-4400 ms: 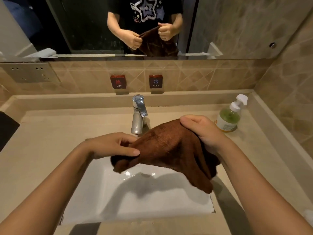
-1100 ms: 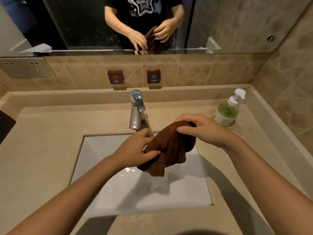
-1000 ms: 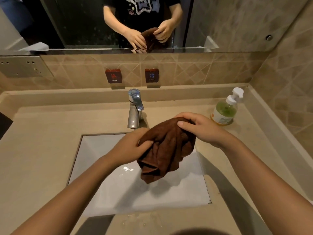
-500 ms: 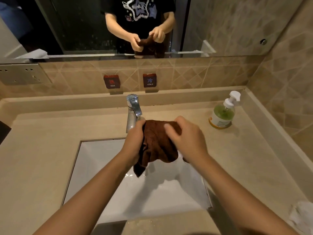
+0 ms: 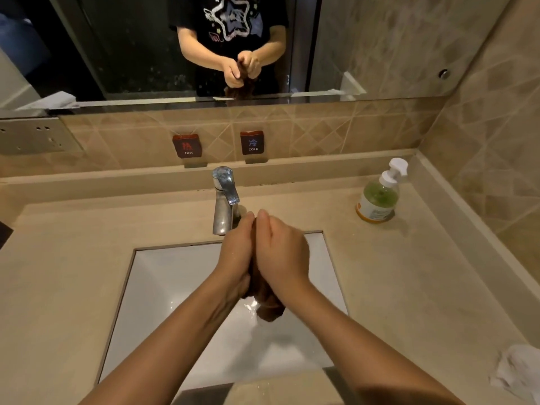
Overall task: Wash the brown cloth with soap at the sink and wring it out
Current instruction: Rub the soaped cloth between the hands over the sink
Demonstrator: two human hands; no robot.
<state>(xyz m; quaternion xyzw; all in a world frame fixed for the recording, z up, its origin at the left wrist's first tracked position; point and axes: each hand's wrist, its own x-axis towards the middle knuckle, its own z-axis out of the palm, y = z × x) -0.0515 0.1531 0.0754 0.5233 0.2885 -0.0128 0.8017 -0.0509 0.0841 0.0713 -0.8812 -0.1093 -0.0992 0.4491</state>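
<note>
The brown cloth (image 5: 268,309) is bunched into a narrow roll between my two hands above the white sink basin (image 5: 163,290). My left hand (image 5: 238,252) and my right hand (image 5: 282,255) are pressed together side by side and grip the roll, hiding most of it. Only its lower end hangs out below my palms. A chrome faucet (image 5: 223,200) stands just behind my left hand, with no water running from it. A green soap pump bottle (image 5: 378,197) stands on the counter at the back right.
The beige stone counter (image 5: 58,273) surrounds the basin. A crumpled white tissue (image 5: 517,372) lies at the front right edge. Hot and cold signs (image 5: 187,146) sit on the tiled backsplash under the mirror (image 5: 131,45). The right wall is close to the soap bottle.
The cloth, held spread out earlier, has been gathered into a tight roll. My hands have come together around it over the basin.
</note>
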